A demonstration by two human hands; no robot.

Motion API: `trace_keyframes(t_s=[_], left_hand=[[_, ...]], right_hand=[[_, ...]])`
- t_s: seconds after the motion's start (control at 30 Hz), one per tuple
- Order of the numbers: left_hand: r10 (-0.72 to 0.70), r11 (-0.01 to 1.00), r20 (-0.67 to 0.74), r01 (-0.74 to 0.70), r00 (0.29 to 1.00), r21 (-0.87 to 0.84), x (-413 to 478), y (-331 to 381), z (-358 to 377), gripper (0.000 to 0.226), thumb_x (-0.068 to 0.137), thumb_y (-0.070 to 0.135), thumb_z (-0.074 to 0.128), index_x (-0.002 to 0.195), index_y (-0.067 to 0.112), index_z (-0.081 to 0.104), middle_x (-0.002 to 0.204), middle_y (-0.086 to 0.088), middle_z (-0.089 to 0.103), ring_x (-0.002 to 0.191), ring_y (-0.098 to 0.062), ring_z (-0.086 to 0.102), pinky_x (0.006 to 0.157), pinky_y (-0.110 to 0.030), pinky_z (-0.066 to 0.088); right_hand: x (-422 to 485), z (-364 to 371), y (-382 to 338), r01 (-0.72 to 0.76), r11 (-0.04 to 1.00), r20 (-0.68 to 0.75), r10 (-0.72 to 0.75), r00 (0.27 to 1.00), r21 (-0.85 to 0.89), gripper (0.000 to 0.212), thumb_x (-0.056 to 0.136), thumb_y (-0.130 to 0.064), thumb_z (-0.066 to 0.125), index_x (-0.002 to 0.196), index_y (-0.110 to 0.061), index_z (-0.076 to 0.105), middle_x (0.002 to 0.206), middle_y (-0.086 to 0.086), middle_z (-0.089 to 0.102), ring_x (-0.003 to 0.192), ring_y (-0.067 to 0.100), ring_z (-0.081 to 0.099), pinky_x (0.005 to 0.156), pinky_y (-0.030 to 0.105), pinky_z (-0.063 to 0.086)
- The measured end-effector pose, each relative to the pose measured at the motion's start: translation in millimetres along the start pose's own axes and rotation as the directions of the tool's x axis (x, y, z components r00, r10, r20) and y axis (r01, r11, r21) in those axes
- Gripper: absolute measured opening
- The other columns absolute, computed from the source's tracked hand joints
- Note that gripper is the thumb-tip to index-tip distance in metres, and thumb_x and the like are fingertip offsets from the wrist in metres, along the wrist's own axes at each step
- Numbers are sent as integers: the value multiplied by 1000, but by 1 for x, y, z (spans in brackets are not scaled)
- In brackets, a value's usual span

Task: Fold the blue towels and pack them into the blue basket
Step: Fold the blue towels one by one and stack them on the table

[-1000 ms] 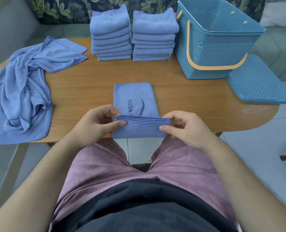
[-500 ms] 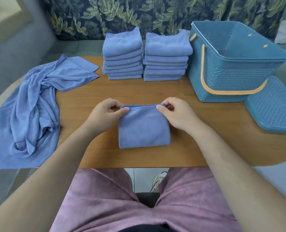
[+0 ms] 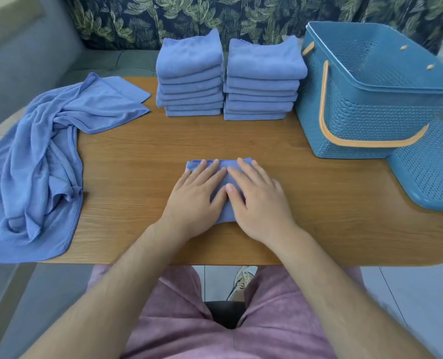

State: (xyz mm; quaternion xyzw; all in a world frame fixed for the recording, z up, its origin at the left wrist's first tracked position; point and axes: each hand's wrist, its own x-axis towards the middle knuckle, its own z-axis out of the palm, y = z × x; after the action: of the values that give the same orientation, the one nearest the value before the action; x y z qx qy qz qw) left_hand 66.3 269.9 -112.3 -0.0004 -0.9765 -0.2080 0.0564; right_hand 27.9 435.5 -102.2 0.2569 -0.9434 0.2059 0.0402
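Observation:
A folded blue towel (image 3: 223, 203) lies on the wooden table (image 3: 319, 203) in front of me. My left hand (image 3: 195, 200) and my right hand (image 3: 256, 200) both press flat on it with straight fingers, side by side, covering most of it. Two stacks of folded blue towels stand at the back: the left stack (image 3: 189, 76) and the right stack (image 3: 263, 81). A heap of unfolded blue towels (image 3: 41, 161) spreads over the table's left end. The blue basket (image 3: 370, 99) with an orange handle stands at the back right and looks empty.
The basket's blue perforated lid (image 3: 433, 172) lies flat at the right edge of the table, just in front of the basket. A leaf-patterned sofa back runs behind the table. My knees and a shoe show below the near edge.
Both hands pinched the towel's near edge, folded it over to the far edge, then let go and now lie flat on the folded towel.

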Motion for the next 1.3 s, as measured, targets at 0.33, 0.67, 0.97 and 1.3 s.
trace_keyframes(t_s=[0.33, 0.67, 0.97, 1.3], left_hand=[[-294, 954, -66, 297, 953, 39, -41, -8, 2, 77, 86, 77, 12, 156, 45, 12, 166, -11, 10, 154, -24, 2, 124, -40, 4], [-226, 955, -91, 203, 970, -216, -27, -15, -13, 68, 86, 62, 46, 144, 28, 49, 142, 9, 48, 134, -16, 37, 114, -37, 25], [-124, 905, -108, 68, 986, -420, -28, -14, -19, 56, 91, 26, 70, 144, 22, 51, 142, 19, 42, 134, 8, 36, 111, -21, 34], [-137, 874, -172, 37, 976, -485, -10, 11, -42, 55, 90, 12, 70, 142, 21, 52, 138, 21, 43, 125, 20, 36, 99, 1, 26]], right_hand=[[-26, 11, 18, -83, 996, 13, 84, 996, -23, 66, 100, -62, 18, 157, -32, 30, 164, 3, 28, 155, 21, 4, 124, 39, 1], [-25, 9, 19, -19, 975, -85, 39, 996, 223, 58, 98, -49, 49, 148, -19, 47, 156, -2, 38, 145, 14, 32, 120, 35, 25], [-31, 5, 15, 13, 923, -105, 29, 994, 384, 74, 90, -47, 67, 150, -13, 42, 165, -9, 16, 150, 1, 19, 118, 18, 22], [-11, -28, 5, 65, 867, -182, 31, 983, 495, 50, 92, -10, 66, 140, -7, 53, 160, -5, 24, 144, -10, 21, 110, 3, 17]])
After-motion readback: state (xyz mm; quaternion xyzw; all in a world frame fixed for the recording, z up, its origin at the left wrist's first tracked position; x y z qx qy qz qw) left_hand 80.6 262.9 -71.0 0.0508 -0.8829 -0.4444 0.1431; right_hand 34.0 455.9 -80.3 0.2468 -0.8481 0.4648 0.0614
